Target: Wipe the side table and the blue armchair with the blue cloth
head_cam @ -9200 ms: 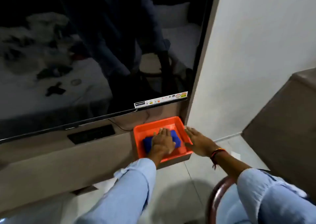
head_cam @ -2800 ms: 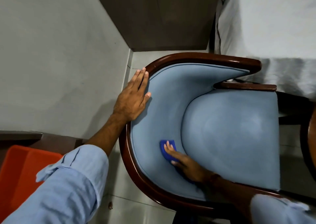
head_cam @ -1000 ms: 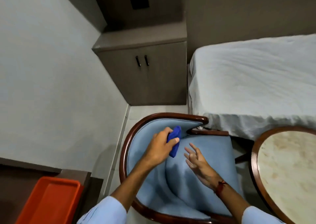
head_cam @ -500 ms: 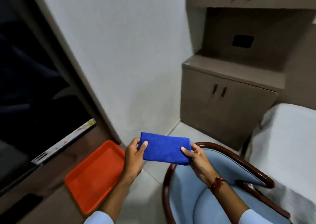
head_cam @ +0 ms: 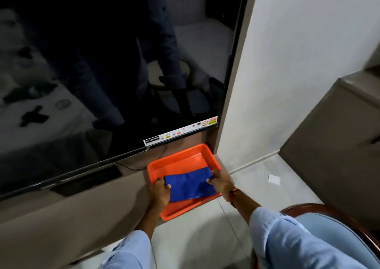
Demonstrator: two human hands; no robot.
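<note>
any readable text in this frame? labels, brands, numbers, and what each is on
Nothing can be read with confidence.
Sticker strip on the lower right edge of the TV: a dark block at its left end carries white lettering, too blurred to read; the rest is small coloured logos and badges, illegible.
Orange tray, blue cloth, white scrap on the floor: no text visible.

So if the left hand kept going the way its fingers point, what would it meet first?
Probably the far rim of the orange plastic tray, past the folded blue cloth that the left hand grips; depth is unclear.
</note>
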